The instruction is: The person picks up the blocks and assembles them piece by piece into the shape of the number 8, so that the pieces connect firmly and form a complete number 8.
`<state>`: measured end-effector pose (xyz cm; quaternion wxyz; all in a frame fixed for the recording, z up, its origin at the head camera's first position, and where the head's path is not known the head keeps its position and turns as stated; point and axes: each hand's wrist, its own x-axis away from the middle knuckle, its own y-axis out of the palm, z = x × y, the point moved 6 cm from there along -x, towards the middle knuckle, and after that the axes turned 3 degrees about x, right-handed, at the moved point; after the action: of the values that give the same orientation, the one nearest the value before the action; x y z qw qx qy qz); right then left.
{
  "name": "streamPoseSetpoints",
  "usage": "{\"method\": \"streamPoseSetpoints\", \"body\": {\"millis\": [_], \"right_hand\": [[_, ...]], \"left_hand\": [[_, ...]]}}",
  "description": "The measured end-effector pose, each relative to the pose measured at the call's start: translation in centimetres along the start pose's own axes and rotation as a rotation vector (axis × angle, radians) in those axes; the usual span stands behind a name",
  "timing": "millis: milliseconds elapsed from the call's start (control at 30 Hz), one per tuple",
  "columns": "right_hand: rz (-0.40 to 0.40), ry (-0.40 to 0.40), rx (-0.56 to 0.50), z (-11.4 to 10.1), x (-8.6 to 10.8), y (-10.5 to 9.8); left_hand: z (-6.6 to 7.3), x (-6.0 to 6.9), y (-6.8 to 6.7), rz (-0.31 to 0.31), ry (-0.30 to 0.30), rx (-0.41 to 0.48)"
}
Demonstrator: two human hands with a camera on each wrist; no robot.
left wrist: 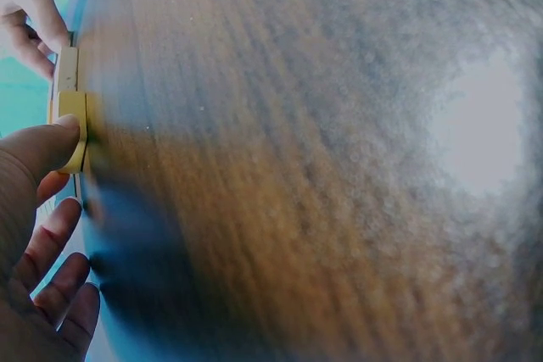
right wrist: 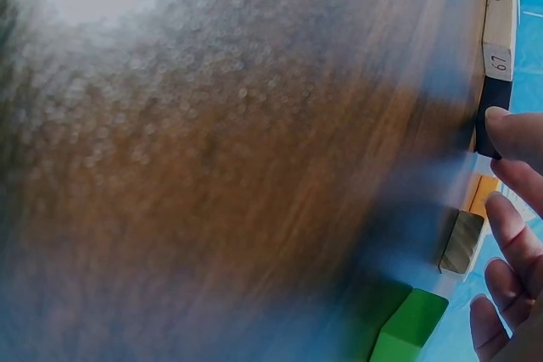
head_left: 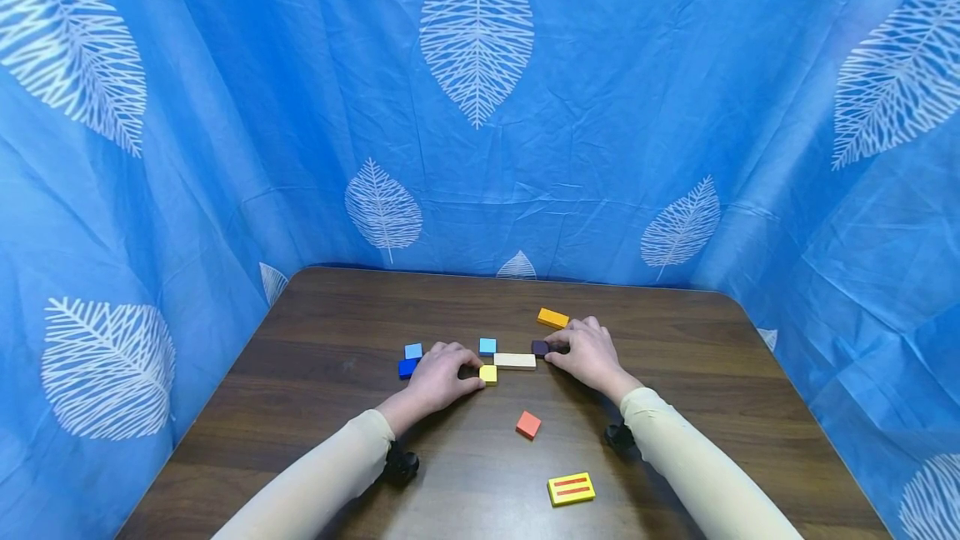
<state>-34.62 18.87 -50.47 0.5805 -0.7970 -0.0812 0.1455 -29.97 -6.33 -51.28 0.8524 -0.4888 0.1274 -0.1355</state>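
Observation:
My left hand [head_left: 438,376] pinches a yellow block [head_left: 488,375] between thumb and forefinger. In the left wrist view, the thumb lies against this yellow block [left wrist: 74,108], and the other fingers hang loosely. My right hand [head_left: 590,354] pinches a small dark block [head_left: 539,348]; the right wrist view shows the thumb on the dark block [right wrist: 494,99]. Between the hands lies a long cream block [head_left: 515,362], its right end against the dark block and its left end by the yellow one. Just behind its left end sits a light blue block [head_left: 487,347].
Beside the left hand are a dark blue block [head_left: 407,368] and another light blue block [head_left: 413,351]. An orange block [head_left: 553,318] lies farther back. Nearer are a red-orange block [head_left: 528,425] and a red-striped yellow block [head_left: 572,489]. Green [right wrist: 411,328] and brown [right wrist: 462,242] blocks appear near the right fingers.

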Motion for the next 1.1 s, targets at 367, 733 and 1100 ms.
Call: {"method": "streamPoseSetpoints", "body": {"millis": [367,733,1100], "right_hand": [[0.008,-0.006,-0.004,-0.01,0.06,-0.01],[0.004,0.001,-0.006,-0.06,0.09,0.05],[0.002,0.004,-0.012,0.07,0.26,-0.31]], "left_hand": [[-0.01,-0.05,0.01,0.001,0.007,0.003],[-0.06,-0.01,0.14,-0.006,-0.004,0.003],[-0.20,-0.03,0.22,0.000,-0.008,0.004]]}}
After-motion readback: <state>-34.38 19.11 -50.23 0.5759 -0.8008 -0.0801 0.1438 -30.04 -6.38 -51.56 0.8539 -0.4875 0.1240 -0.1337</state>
